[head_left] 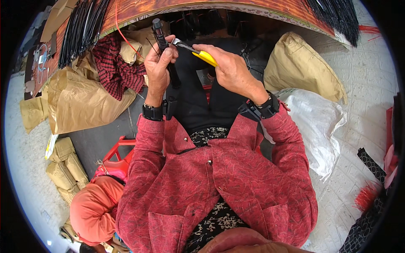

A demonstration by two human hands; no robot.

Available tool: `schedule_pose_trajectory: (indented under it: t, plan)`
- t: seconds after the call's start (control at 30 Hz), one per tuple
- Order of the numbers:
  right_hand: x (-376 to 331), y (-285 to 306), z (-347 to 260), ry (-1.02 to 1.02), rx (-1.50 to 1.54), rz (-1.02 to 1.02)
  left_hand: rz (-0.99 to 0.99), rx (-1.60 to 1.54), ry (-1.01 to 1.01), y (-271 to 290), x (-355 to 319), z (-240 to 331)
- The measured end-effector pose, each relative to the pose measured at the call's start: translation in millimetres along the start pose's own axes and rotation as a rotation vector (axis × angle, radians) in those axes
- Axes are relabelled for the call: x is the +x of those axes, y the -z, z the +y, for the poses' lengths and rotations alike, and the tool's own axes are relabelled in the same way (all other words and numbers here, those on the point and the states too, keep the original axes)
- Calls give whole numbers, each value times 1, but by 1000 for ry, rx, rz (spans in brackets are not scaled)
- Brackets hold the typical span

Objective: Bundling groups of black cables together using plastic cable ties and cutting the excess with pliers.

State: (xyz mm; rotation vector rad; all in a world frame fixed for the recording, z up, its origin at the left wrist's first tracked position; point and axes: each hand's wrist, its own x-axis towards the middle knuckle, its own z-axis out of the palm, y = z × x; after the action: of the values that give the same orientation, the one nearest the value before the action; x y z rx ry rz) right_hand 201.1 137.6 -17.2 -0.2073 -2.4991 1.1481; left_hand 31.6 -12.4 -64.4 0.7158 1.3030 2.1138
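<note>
My left hand (158, 69) is closed around a slim black ribbed rod-like part (159, 33), held nearly upright with its grey-black tip above the fingers. Thin dark strands stick out beside it, and its black lower end hangs below the hand. My right hand (236, 69) grips a hand tool with a yellow handle (205, 58). The tool's grey metal end (181, 44) reaches left to my left fingertips, close beside the black part; whether it touches the part I cannot tell. Both hands are above my lap, near the table edge.
Bundles of black cables (84, 31) hang over the wooden table (219, 9) at both ends. A red wire (119, 31) dangles from its edge. Brown paper sacks (86, 101) lie at left, a tan sack (301, 67) and white plastic bag (314, 126) at right. Another person's orange-red sleeve (95, 211) is lower left.
</note>
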Motion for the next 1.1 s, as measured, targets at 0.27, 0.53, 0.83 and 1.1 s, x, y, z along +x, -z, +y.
schedule_pose_trajectory:
  t: [0.27, 0.53, 0.83, 1.1]
  plan:
    - [0, -1, -4, 72, -251, 76, 18, 94, 14, -5, -2, 2]
    - [-4, -2, -2, 40, -133, 50, 15, 63, 15, -5, -1, 3]
    - [-5, -4, -2, -19, -62, -29, -39, -56, 40, 2, -2, -1]
    - [-5, 4, -6, -19, -77, -38, -64, -13, 21, -5, -2, 1]
